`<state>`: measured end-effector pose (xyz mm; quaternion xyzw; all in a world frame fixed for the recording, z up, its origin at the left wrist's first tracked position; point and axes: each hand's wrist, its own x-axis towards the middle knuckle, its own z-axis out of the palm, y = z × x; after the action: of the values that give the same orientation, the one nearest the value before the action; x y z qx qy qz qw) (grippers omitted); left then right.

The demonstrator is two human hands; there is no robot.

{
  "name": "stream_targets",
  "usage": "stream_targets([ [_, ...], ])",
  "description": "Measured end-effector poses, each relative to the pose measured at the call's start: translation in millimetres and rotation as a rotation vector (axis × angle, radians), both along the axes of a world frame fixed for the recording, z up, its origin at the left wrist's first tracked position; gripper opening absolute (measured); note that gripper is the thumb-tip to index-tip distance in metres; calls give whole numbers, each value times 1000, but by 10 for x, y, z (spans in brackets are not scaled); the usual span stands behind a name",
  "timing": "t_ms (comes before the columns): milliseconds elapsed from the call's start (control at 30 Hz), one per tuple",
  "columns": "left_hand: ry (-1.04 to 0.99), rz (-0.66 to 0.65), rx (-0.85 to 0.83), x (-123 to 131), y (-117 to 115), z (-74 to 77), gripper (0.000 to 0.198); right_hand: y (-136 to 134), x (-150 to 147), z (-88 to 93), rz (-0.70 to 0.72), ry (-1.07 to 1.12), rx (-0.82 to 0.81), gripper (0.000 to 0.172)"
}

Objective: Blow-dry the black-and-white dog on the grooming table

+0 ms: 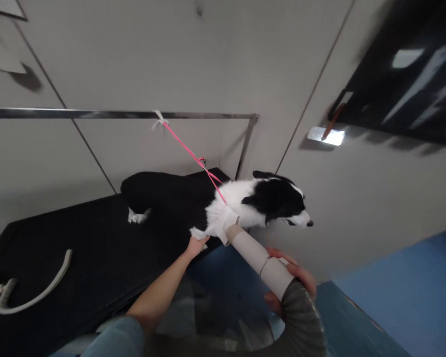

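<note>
Dog [178, 193]: black and white, on the black table [107, 248], body lengthwise along it, head [282, 201] turned to the right of the view and reaching past the table's end
Left hand [197, 246]: closed about the dog's white foreleg [198, 233], as far as the partly hidden fingers show; a light, steady hold would serve best, yielding if the dog pulls
Right hand [303, 277]: wrapped around the rear of the white nozzle [250, 250], close to where the grey ribbed hose [303, 315] joins it
Nozzle tip: aimed at the white chest fur [217, 213] beside the foreleg; whether it touches cannot be told; the person would do well to leave a small gap and sweep along the lie of the coat rather than dwell on one spot
Hose: bends down and back below the right hand; a loose curve should spare the wrist from its drag
Pink lead [186, 147]: runs from the metal rail [111, 115] down to the dog's neck and chest; the nozzle is better steered clear of it
Dog's face: turned away from the nozzle, a direction worth preserving so that any air misses eyes and ears
</note>
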<state>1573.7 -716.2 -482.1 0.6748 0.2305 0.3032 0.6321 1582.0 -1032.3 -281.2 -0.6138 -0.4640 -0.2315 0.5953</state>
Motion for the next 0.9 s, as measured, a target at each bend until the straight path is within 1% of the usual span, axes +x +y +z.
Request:
stream_targets([
  [67,-30,30,-15,-8,-7,-17,49,25,129,163,54,-71,40,60],
  [100,-36,41,-16,-18,-6,-24,49,61,175,226,63,-97,75,58],
  [133,-39,47,-19,-31,-1,-32,49,107,209,277,72,-110,72,57],
  [167,-45,49,-21,-43,6,-41,50,160,236,315,97,-123,46,58],
  [267,-60,22,-34,-64,45,-79,52,303,285,358,263,-148,-107,62],
  [333,-72,-4,-43,-57,75,-108,52,336,294,339,316,-164,-161,63],
  [367,-77,-10,-40,-51,86,-121,53,325,287,320,303,-165,-157,62],
  [500,-45,-5,-20,-46,99,-132,50,223,171,231,110,-121,-30,50],
  [567,-32,-12,-18,-65,93,-104,46,250,90,206,95,-86,-8,47],
  [600,-35,-19,-19,-80,91,-85,45,299,53,200,131,-83,-28,48],
  [700,-35,-38,-36,-131,96,-40,41,525,-38,183,291,-155,-140,56],
  [767,-19,-54,-49,-151,114,-42,34,661,-100,144,370,-238,-248,59],
  [833,2,-72,-57,-148,140,-76,28,728,-175,67,407,-291,-393,54],
  [900,6,-85,-61,-119,163,-127,30,725,-256,-42,395,-319,-500,45],
])
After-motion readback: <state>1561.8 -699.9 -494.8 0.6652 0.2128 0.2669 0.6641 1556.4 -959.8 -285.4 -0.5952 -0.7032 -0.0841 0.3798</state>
